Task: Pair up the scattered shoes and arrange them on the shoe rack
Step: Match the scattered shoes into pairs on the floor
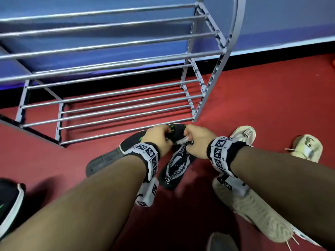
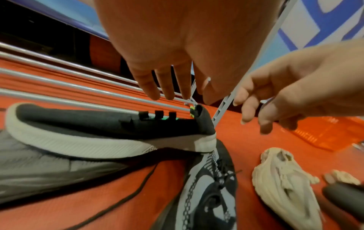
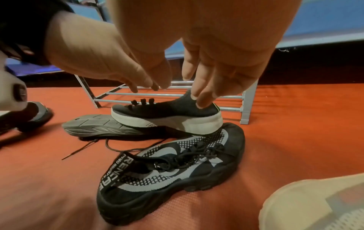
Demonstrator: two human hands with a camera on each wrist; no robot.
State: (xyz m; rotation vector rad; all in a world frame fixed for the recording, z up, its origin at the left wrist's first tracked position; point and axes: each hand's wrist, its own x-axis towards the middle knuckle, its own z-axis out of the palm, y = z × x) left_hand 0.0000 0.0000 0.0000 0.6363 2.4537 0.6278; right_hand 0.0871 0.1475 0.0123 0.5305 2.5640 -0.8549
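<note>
A grey metal shoe rack [image 1: 116, 98] is standing on the red floor [image 1: 262, 98] against a blue wall, its rail shelves holding no shoes in view. Just in front of its lowest rails, three dark shoes are lying in a small heap: a grey-soled shoe [image 3: 102, 125] is lying with its tread facing up, a black-and-white patterned sneaker [image 3: 177, 168] is sitting upright with its laces trailing loose, and a black knit shoe with a thick white sole [image 3: 167, 113] is resting across both, its toe on the upturned sole and its heel on the patterned sneaker's toe. To the right, three cream shoes are lying scattered: a cream sneaker [image 1: 257, 212] nearest the camera under the right forearm, a second cream shoe [image 1: 244, 134] just behind the right wrist, and a third cream shoe [image 1: 308, 147] further right. At the left edge of the head view another black shoe with a white sole [image 1: 10, 205] is partly showing. Both hands are hovering over the collar of the black knit shoe. The left hand [image 1: 159, 140] is hanging with fingers relaxed and nearly straight, fingertips just above the shoe and gripping nothing. The right hand [image 1: 197, 140] is reaching down with loosely extended fingers, its fingertips [image 3: 202, 102] touching the knit collar near the heel without closing round it.
</note>
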